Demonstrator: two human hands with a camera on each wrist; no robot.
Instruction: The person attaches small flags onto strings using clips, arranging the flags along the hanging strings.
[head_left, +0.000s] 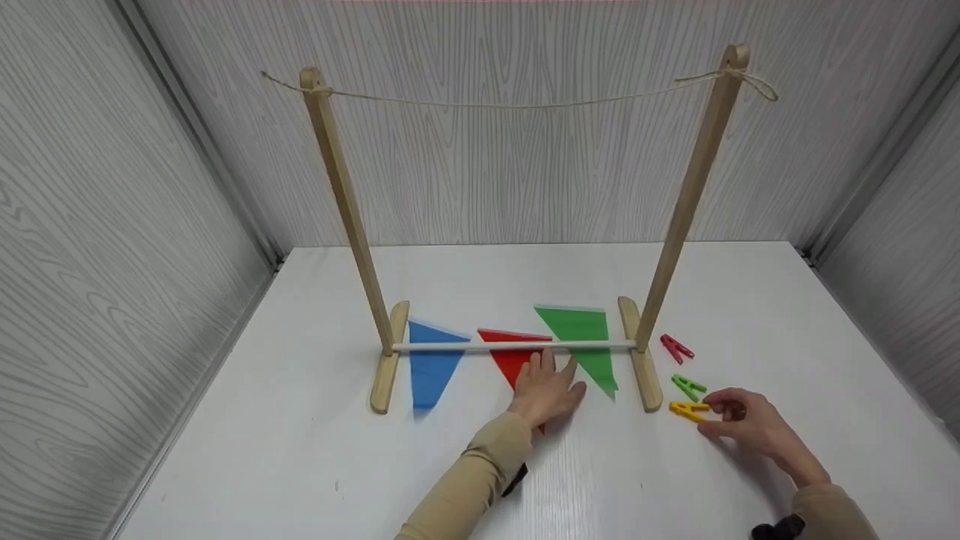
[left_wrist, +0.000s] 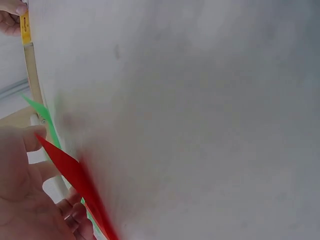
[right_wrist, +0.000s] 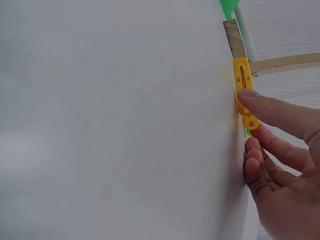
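My left hand [head_left: 546, 394] lies over the red pennant [head_left: 504, 358], fingers spread towards the white rod and the green pennant [head_left: 577, 324]. In the left wrist view the red pennant [left_wrist: 72, 172] stands partly off the table beneath that hand; whether the fingertips touch the green one cannot be told. My right hand [head_left: 754, 426] pinches a yellow clothespin [head_left: 685, 410] between thumb and forefinger, low at the table. In the right wrist view the thumb presses on the yellow clothespin [right_wrist: 242, 75]. Just behind it lie a green clothespin [head_left: 688, 386] and a red clothespin [head_left: 676, 349].
A wooden stand has a left post [head_left: 349, 202], a right post [head_left: 694, 180] and a white rod [head_left: 435, 346] low between them. Twine [head_left: 517, 106] hangs between the post tops. A blue pennant [head_left: 433, 375] lies at the left under the rod. Grey panels enclose the white table [head_left: 285, 450].
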